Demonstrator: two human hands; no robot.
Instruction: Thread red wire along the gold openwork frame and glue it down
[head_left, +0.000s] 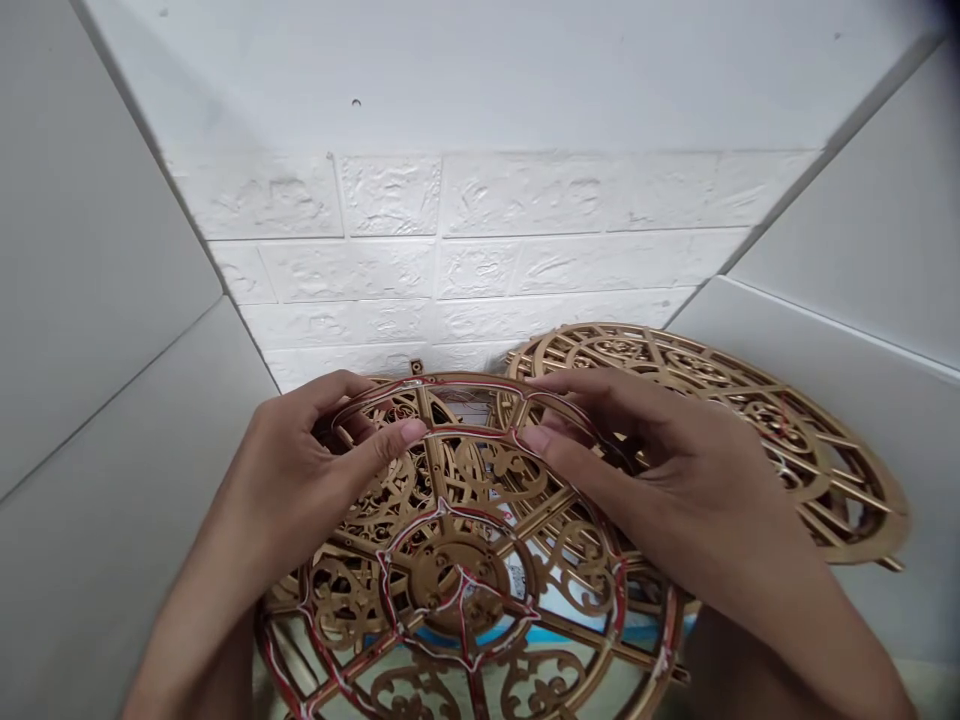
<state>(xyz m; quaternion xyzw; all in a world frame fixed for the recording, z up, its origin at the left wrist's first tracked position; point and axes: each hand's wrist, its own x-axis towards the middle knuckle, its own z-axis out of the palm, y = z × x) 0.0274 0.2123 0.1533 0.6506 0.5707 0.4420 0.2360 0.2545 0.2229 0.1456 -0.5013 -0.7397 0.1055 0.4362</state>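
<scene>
Left hand point(300, 470) and right hand point(637, 450) are both half-closed, fingers curling over the top rim of the gold filigree disc point(442, 570) at 6 o'clock, thumbs pressing in from opposite sides. They're bracing the disc and seem to be keeping the red-and-white wire point(465, 430) tight against its frame, though I can't tell if they're pinching wire alone or rim too. The wire is running along the rim and spokes. A second disc point(817, 480) is lying at 2 o'clock, partly behind the first. A foam-brick wall point(480, 230) is standing at 12 o'clock, grey panels point(97, 300) at 9.
</scene>
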